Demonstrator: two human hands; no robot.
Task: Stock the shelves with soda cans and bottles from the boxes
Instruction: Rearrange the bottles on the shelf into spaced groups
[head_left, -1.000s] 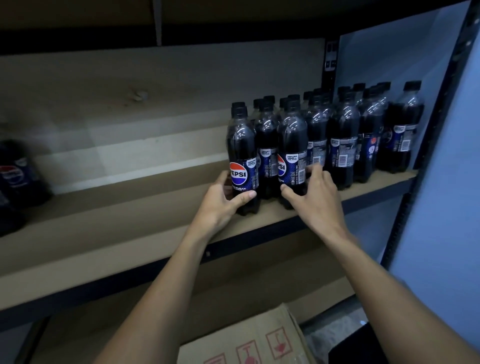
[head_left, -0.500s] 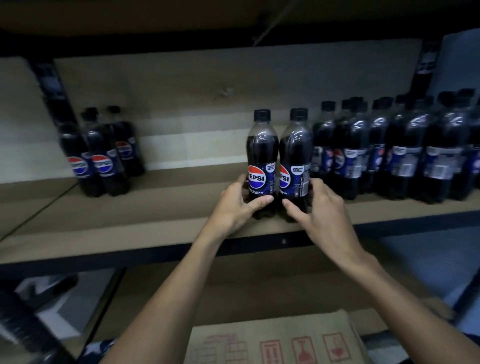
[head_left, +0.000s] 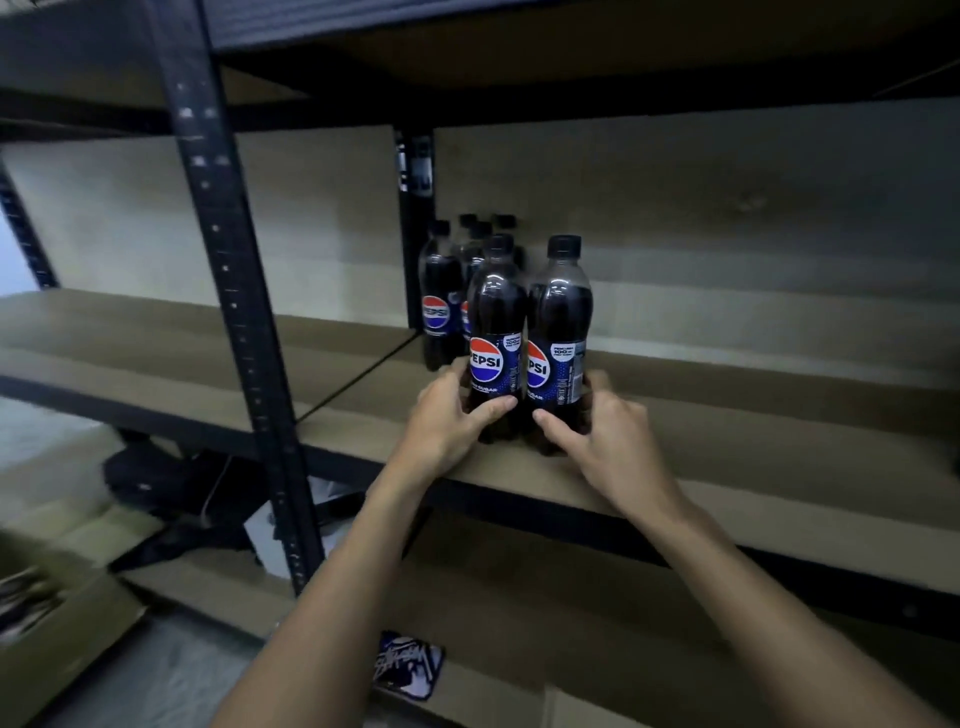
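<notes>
Two dark Pepsi bottles stand upright side by side near the front edge of the brown shelf board (head_left: 727, 467). My left hand (head_left: 447, 415) grips the base of the left bottle (head_left: 496, 332). My right hand (head_left: 602, 436) grips the base of the right bottle (head_left: 560, 322). Just behind them, against the shelf's left rear post, stands a small cluster of the same bottles (head_left: 441, 296).
A black perforated upright post (head_left: 228, 291) stands at the front left. A neighbouring shelf bay (head_left: 130, 343) lies left of it. Cardboard boxes sit low at left (head_left: 62, 597) and below the shelf (head_left: 571, 649). Dark clutter (head_left: 171, 493) lies on the floor.
Both hands have slid the two bottles leftward along the shelf, away from the large group at the right and up to the small cluster at the left. The view has swung left.
</notes>
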